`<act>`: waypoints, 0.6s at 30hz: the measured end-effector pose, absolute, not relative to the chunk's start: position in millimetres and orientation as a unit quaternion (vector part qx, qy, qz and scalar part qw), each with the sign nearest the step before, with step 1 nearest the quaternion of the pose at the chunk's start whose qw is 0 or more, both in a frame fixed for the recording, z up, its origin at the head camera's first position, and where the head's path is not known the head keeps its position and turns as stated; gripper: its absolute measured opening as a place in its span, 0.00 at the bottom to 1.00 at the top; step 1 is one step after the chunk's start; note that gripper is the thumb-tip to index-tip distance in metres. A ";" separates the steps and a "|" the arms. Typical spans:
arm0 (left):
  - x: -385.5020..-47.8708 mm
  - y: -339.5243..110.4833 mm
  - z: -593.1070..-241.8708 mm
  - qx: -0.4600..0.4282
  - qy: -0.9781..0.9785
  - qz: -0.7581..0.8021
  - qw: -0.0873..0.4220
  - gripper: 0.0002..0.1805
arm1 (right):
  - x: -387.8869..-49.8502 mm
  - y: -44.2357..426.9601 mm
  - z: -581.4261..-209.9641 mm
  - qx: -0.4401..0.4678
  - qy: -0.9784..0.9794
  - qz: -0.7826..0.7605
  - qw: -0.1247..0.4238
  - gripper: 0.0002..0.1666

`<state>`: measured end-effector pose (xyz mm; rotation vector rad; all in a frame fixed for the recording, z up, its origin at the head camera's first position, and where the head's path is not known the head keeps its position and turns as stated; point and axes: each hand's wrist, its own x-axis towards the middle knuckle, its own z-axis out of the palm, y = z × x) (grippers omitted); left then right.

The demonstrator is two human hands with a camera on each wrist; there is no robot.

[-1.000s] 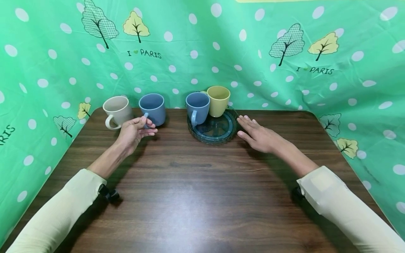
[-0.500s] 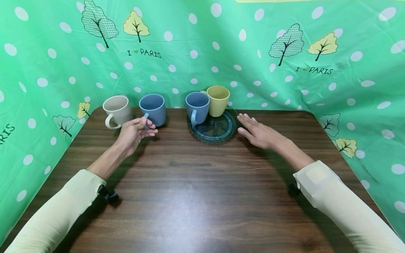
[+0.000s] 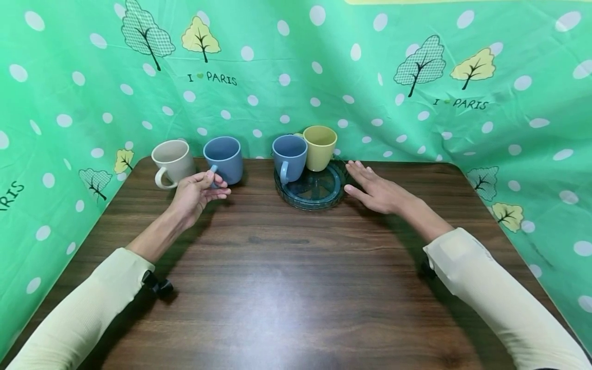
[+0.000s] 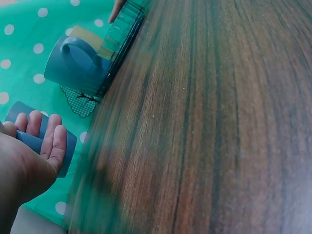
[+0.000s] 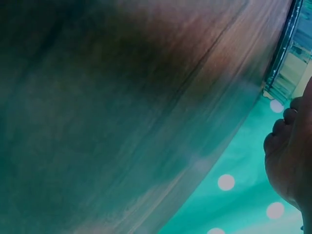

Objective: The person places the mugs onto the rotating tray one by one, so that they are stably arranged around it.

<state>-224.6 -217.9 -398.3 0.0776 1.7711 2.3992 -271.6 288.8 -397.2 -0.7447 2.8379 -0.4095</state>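
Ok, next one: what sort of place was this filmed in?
Probably a makeshift tabletop filming corner: a printed green cloth hangs behind and beside a wood-grain table, with four mugs near its far edge. The cloth hides whatever lies beyond, so I can't tell home from studio.

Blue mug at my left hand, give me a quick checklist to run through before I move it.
1. Left hand pinching the blue mug by its handle: ok.
2. Blue mug upright: ok.
3. Gap between it and the off-white mug: ok, visible from the head view.
4. Bare space on the glass tray: ok, at the front; the other blue mug and yellow mug stand toward the back.
5. Right hand touching the tray: cannot tell; its fingertips are at the rim.
6. Blue mug empty: cannot tell; its bottom isn't clearly visible.
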 end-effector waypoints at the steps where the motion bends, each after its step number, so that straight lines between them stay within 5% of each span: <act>1: -224.6 -217.8 -398.2 0.026 0.593 0.801 0.079 0.18 | -272.3 288.6 -397.6 -0.251 0.954 -0.136 0.089 0.48; 18: -224.7 -216.5 -399.6 0.024 0.591 0.803 0.081 0.18 | -287.1 284.2 -400.1 -0.259 0.958 -0.097 0.077 0.49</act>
